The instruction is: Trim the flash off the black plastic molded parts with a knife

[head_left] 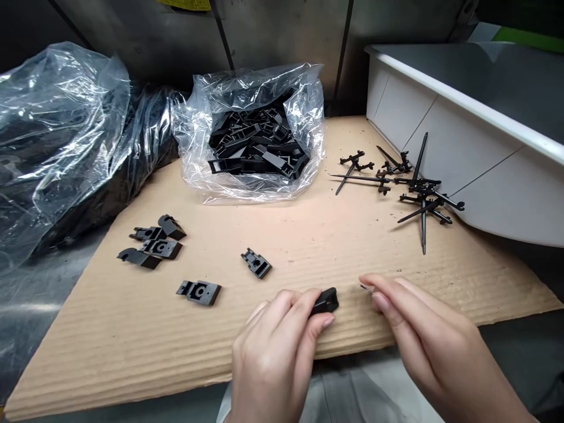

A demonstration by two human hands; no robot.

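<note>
My left hand (282, 335) pinches a small black plastic part (326, 301) between thumb and fingers, just above the cardboard's front edge. To its right, a short way off, my right hand (418, 323) is closed, thumb against fingers. A thin dark tip (365, 288) pokes out of that pinch toward the part; the rest of it is covered, so its kind is unclear. Ahead of my left hand lies a loose black plastic piece (256, 262), with another black piece (199, 292) farther left. Several more black pieces (154, 242) sit in a cluster beyond.
An open clear plastic bag (259, 141) full of black parts stands at the back of the cardboard sheet (282, 229). Black sprues (423, 188) lie against a large white bin (462, 141) on the right. Another plastic bag (66, 141) bulges at the left.
</note>
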